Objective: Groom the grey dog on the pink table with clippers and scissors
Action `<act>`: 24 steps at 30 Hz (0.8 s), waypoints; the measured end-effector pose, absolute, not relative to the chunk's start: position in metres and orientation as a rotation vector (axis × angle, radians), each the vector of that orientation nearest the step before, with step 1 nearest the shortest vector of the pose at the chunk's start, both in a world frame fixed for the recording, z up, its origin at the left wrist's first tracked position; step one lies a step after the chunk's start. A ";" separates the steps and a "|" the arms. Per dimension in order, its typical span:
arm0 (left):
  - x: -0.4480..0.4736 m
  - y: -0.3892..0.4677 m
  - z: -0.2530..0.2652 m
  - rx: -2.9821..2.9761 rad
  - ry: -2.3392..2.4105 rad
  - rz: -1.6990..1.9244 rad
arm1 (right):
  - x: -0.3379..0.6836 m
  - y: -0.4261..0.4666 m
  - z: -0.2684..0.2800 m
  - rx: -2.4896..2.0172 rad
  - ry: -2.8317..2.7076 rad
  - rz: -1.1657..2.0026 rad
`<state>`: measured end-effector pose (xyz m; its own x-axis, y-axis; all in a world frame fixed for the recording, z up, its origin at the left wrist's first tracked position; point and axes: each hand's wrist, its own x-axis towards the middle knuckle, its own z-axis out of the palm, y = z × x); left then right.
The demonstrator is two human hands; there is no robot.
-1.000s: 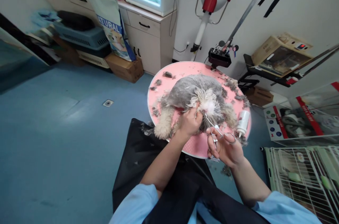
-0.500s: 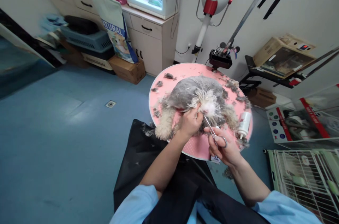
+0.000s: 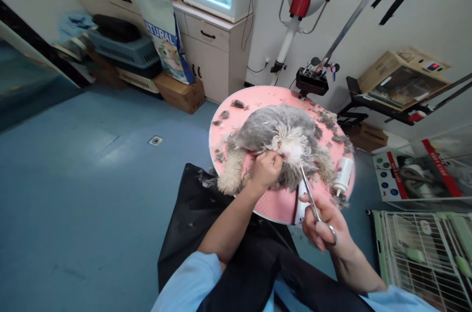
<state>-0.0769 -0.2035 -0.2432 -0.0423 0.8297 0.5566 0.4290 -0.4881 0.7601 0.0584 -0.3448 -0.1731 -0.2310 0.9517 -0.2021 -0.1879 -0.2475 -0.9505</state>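
Observation:
On a round pink grooming table (image 3: 275, 207) lies a dog (image 3: 258, 127) with short-clipped grey fur on its back and longer cream fur on its legs. My left hand (image 3: 266, 170) is closed in a pinch at the pale, shaggy patch of fur on the dog; whatever is between the fingertips is hidden. My right hand (image 3: 326, 221) grips a pair of scissors (image 3: 310, 197) by the finger loops. Their blades look closed, with the tip at the lower edge of the pale fur.
A white bottle (image 3: 342, 175) lies at the table's right edge, and another white object (image 3: 301, 206) is near the front edge. Loose grey fur clumps (image 3: 337, 139) are scattered about. A metal grooming arm (image 3: 356, 14) rises behind; a wire cage (image 3: 424, 253) stands at right.
My right hand has drawn the scissors down and to the right, away from my left hand's fingers. More of the white object at the front edge shows. My left hand stays at the fur.

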 end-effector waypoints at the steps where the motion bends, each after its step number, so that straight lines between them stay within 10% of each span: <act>1: -0.077 -0.202 -0.243 1.859 1.335 1.548 | 0.061 -0.347 -0.172 -1.084 -1.081 1.638; 19: -0.097 -0.197 -0.223 1.136 0.838 1.469 | 0.086 -0.284 -0.210 -0.841 -1.417 1.903; 24: -0.089 -0.199 -0.220 1.225 0.837 1.491 | 0.079 -0.279 -0.168 -1.128 -1.598 0.914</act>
<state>-0.0893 -0.1987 -0.2200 0.0032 0.9601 0.2795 -0.2613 -0.2690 0.9270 0.0790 -0.2785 -0.1685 -0.1300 0.9535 0.2719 0.2492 0.2968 -0.9218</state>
